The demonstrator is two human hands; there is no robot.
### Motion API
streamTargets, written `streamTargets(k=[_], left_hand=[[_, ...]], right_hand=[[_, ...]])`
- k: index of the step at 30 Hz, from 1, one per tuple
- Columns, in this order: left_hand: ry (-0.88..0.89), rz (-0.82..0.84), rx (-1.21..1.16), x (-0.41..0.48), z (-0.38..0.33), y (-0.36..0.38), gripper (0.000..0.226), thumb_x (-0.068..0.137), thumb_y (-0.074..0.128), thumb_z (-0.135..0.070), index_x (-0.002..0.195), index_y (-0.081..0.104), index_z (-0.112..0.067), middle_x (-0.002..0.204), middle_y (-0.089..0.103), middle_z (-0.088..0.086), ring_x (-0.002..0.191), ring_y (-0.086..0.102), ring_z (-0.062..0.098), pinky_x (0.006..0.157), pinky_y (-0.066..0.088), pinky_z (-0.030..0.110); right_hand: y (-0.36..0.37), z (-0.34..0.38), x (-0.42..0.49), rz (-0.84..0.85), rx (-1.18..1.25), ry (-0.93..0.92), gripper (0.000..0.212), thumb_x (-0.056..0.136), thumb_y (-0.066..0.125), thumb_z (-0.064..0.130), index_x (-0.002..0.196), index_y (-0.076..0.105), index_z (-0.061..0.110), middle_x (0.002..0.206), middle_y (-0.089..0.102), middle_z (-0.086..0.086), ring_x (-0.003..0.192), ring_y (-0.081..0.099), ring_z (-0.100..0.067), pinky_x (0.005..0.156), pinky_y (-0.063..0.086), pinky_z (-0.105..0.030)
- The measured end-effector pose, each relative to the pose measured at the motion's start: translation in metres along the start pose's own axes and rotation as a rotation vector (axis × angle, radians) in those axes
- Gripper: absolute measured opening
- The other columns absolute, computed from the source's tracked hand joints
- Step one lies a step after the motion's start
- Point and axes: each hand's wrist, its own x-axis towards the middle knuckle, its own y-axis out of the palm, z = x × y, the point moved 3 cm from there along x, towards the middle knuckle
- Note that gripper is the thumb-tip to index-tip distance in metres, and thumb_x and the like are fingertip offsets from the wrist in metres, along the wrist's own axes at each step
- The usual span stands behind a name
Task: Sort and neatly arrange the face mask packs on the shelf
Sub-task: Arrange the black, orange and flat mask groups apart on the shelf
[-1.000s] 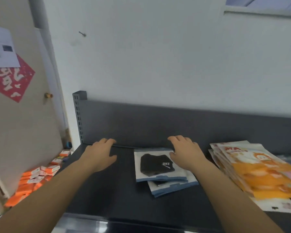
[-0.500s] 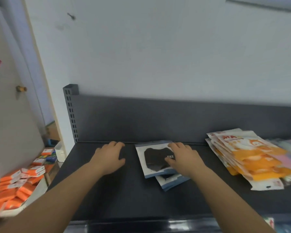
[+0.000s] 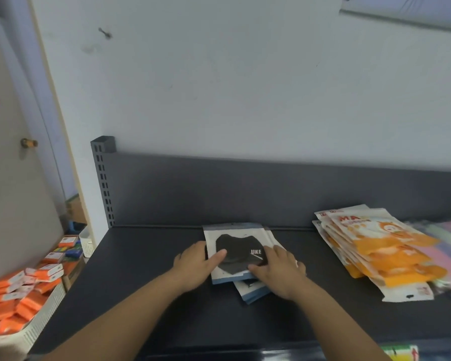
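Left hand (image 3: pixel 195 264) now over at black mask packs (image 3: pixel 235 252), w/ right hand (image 3: pixel 277 269), both flat, fingers apart.

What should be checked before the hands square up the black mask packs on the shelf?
1. Left hand on the left edge of the top black mask pack: ok.
2. Right hand on the pack's right side: ok.
3. Black packs lined up: not ok, a lower pack sticks out skewed at the front right.
4. Bare shelf to the left for shifting: ok.
5. Orange mask packs apart from the black ones: ok, but fanned out.
6. Number of black packs: cannot tell.
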Motion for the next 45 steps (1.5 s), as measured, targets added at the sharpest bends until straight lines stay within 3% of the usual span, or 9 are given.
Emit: streamTargets(k=[5,10,14,20,26,32,35,41,45], left_hand=[[-0.158,-0.184,-0.738,0.004,-0.002,-0.005,0.048,0.085,0.075,-0.037,0.118,0.049,-0.015,0.115,0.062,0.001,0.099,0.063,0.013,0.086,0.052,0.030],[-0.209,-0.116,-0.840,-0.001,0.015,-0.003,0.027,0.092,0.068,-0.012,0.114,0.056,-0.004,0.115,0.068,0.015,0.098,0.069,0.026,0.079,0.057,0.035],[-0.260,-0.299,-0.958,-0.007,0.039,-0.015,0.011,0.098,0.056,-0.006,0.109,0.055,-0.007,0.114,0.066,0.021,0.094,0.066,0.032,0.083,0.055,0.045],[-0.244,-0.349,-1.011,-0.016,0.055,-0.022,0.027,0.100,0.053,-0.010,0.126,0.052,-0.016,0.113,0.065,0.010,0.088,0.067,0.023,0.064,0.052,0.032],[-0.184,-0.413,-1.120,-0.016,0.055,-0.023,0.028,0.102,0.052,-0.016,0.129,0.051,-0.023,0.116,0.064,0.005,0.091,0.065,0.018,0.069,0.053,0.032],[-0.143,-0.334,-1.077,-0.017,0.055,-0.016,0.067,0.081,0.074,0.004,0.135,0.044,-0.022,0.107,0.071,0.007,0.093,0.072,0.024,0.078,0.059,0.038],[-0.151,-0.364,-1.132,-0.017,0.057,-0.017,0.060,0.083,0.071,0.007,0.131,0.048,-0.019,0.110,0.071,0.010,0.094,0.071,0.027,0.077,0.057,0.039],[-0.141,-0.385,-1.201,-0.019,0.058,-0.017,0.035,0.091,0.062,0.002,0.122,0.056,-0.013,0.113,0.070,0.015,0.094,0.069,0.027,0.074,0.056,0.035],[-0.120,-0.408,-1.185,-0.017,0.059,-0.018,0.031,0.095,0.058,-0.002,0.124,0.056,-0.012,0.117,0.069,0.015,0.101,0.068,0.029,0.081,0.055,0.038]], right_hand=[[0.000,-0.002,-0.008,0.026,0.170,-0.103,0.073,0.085,0.054,0.065,0.148,0.033,0.036,0.153,0.031,0.006,0.141,0.028,-0.020,0.114,0.026,-0.046],[-0.001,-0.013,-0.010,0.009,0.268,-0.086,0.058,0.092,0.043,0.067,0.144,0.039,0.041,0.155,0.031,0.012,0.144,0.026,-0.018,0.115,0.023,-0.046],[0.001,-0.022,-0.007,-0.062,0.304,0.073,0.064,0.093,0.038,0.069,0.148,0.034,0.037,0.156,0.032,0.007,0.143,0.028,-0.022,0.112,0.024,-0.048],[0.009,-0.025,-0.009,-0.228,0.392,0.155,0.063,0.089,0.056,0.060,0.144,0.041,0.032,0.148,0.045,0.007,0.137,0.038,-0.020,0.111,0.027,-0.047],[0.010,-0.032,-0.015,-0.272,0.513,0.154,0.052,0.090,0.069,0.035,0.137,0.047,0.036,0.137,0.051,0.009,0.133,0.040,-0.019,0.112,0.028,-0.050],[0.006,-0.043,-0.020,-0.428,0.969,0.139,0.044,0.087,0.070,0.001,0.115,0.056,0.033,0.106,0.058,0.018,0.105,0.057,-0.013,0.084,0.047,-0.028],[0.004,-0.050,-0.021,-0.490,1.167,0.200,0.046,0.087,0.066,-0.007,0.118,0.056,0.026,0.104,0.061,0.011,0.094,0.060,-0.010,0.075,0.048,-0.027],[-0.003,-0.074,-0.015,-0.637,1.812,0.399,0.047,0.093,0.055,-0.009,0.137,0.056,0.008,0.128,0.065,-0.008,0.113,0.063,-0.022,0.090,0.051,-0.031],[-0.016,-0.057,-0.017,-0.490,1.864,0.312,0.046,0.096,0.052,-0.005,0.137,0.055,0.014,0.121,0.067,-0.001,0.112,0.062,-0.020,0.101,0.048,-0.041]])
